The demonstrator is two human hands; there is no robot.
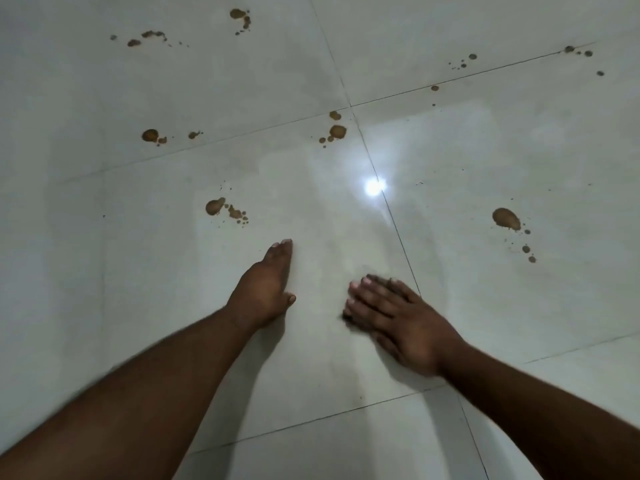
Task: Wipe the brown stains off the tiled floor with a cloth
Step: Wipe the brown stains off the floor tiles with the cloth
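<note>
Brown stains dot the pale glossy tiled floor (pixel 519 161). The nearest stain (pixel 215 206) lies just beyond my left hand, with small drops trailing to its right. Another large stain (pixel 506 218) lies to the right, one (pixel 337 131) by the tile joint in the middle, one (pixel 150 135) further left. My left hand (pixel 266 289) is stretched forward with straight fingers, edge-on over the floor. My right hand (pixel 394 313) lies flat, palm down, fingers spread, slightly blurred. No cloth shows in either hand.
More brown spots sit at the back left (pixel 239 15) and back right (pixel 575 51). A bright lamp reflection (pixel 373 186) glares on the tile joint ahead of my hands. Dark grout lines cross the floor.
</note>
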